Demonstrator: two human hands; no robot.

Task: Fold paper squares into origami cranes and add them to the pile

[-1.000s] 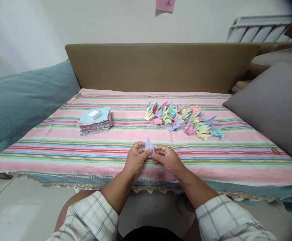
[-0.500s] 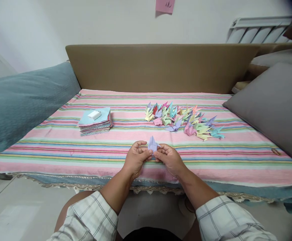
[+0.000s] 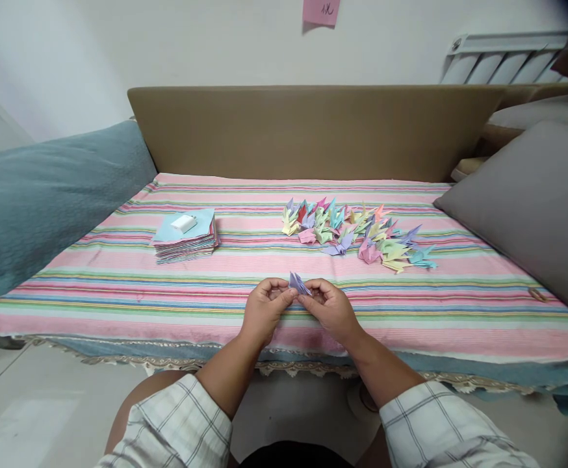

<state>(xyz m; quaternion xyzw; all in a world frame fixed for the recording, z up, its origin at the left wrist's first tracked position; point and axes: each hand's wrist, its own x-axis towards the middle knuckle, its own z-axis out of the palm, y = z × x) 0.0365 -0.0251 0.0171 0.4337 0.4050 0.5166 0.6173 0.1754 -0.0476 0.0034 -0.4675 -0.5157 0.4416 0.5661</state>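
A small folded piece of purple origami paper (image 3: 298,283) is held between both hands above the front part of the striped cloth. My left hand (image 3: 267,308) pinches its left side between thumb and fingers. On the other side, my right hand (image 3: 329,308) grips it the same way, the two thumbs almost meeting at its lower edge. The paper is seen nearly edge-on, with layered points showing; its lower part is hidden by the thumbs. Beyond the hands, to the right, lies a group of folded paper cranes (image 3: 342,229) in several colours.
A stack of square paper (image 3: 186,248) with a white charger plug (image 3: 183,223) on top lies at the left. The striped cloth (image 3: 118,286) covers the seat. A grey cushion (image 3: 532,195) leans at the right, and a small brown object (image 3: 537,295) lies before it.
The purple paper has been turned from its flat face to nearly edge-on and sits slightly lower. Both hands keep their pinch. The cranes and the stack have not moved.
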